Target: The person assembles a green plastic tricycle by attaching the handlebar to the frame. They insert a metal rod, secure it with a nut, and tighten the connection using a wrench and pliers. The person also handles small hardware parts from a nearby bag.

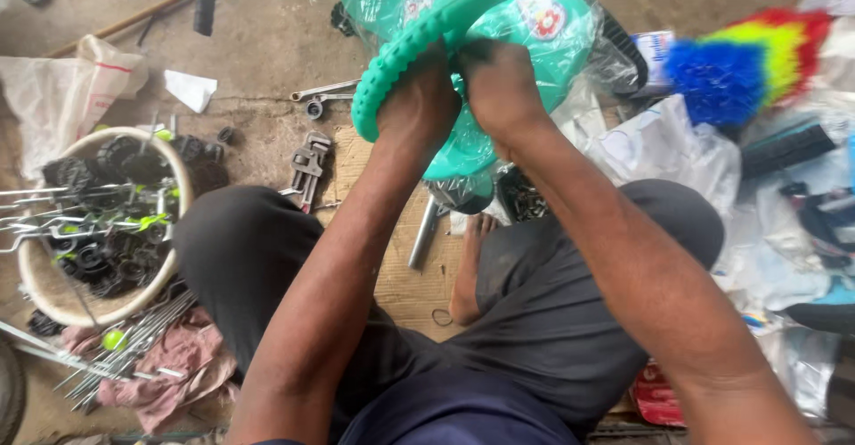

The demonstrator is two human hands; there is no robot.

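A green plastic toy vehicle body (534, 17), wrapped in clear plastic film, is held up in front of me. A green ridged plastic wheel (419, 40) sits against it at its left side. My left hand (419, 102) grips the wheel from below. My right hand (503, 84) presses on the green body right beside the wheel. Both hands touch each other's side. My legs are folded under me on a piece of cardboard (405, 276).
A round basin (53, 289) at left holds black small wheels and metal rods. More rods (134, 342) lie on a pink rag. A pipe wrench (307, 167) and spanners (322, 96) lie on the ground. A rainbow-coloured brush (748, 57) and plastic bags (668, 146) are at right.
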